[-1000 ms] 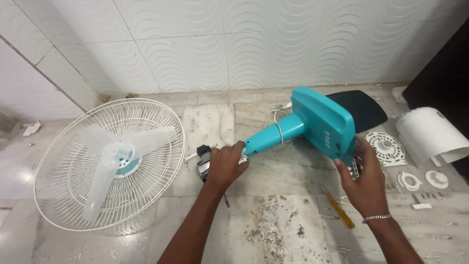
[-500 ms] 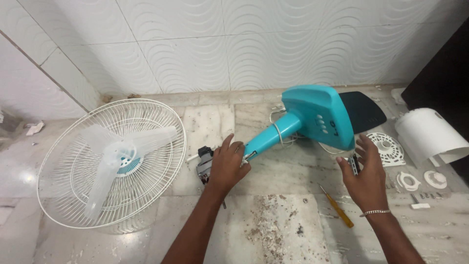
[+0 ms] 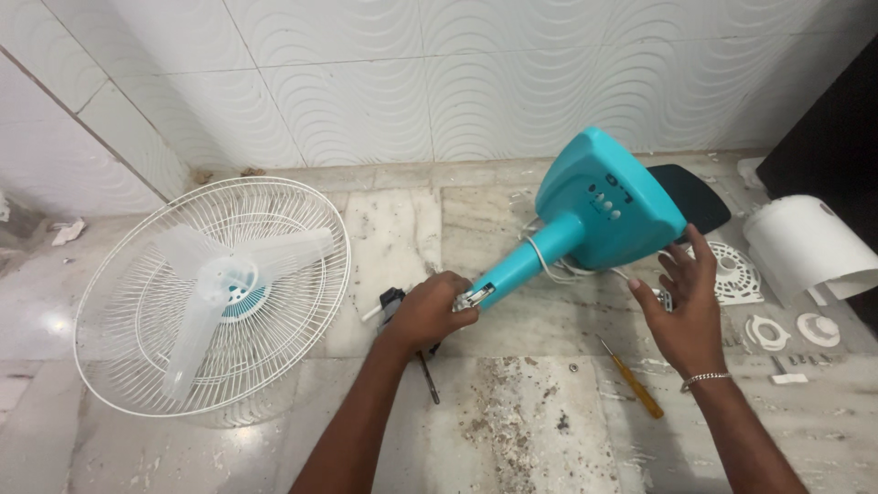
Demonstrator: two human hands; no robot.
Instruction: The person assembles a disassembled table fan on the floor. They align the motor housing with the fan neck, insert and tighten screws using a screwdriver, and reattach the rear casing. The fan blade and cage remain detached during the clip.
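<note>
Turquoise fan base (image 3: 599, 206) tilted up over the marble floor (image 3: 512, 430).
Left hand (image 3: 428, 311) grips its neck end as pivot; right hand (image 3: 684, 306), open, steadies below.

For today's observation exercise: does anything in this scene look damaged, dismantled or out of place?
Yes. The turquoise fan stand is detached, tilted in the left hand, with loose white wires hanging out. The white grille with blades lies flat on the dirty floor, small parts scattered.

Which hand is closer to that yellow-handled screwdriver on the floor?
Right. The right hand hovers just above and right of the yellow-handled screwdriver; the left hand is well off to its left, gripping the teal fan stand.
</note>
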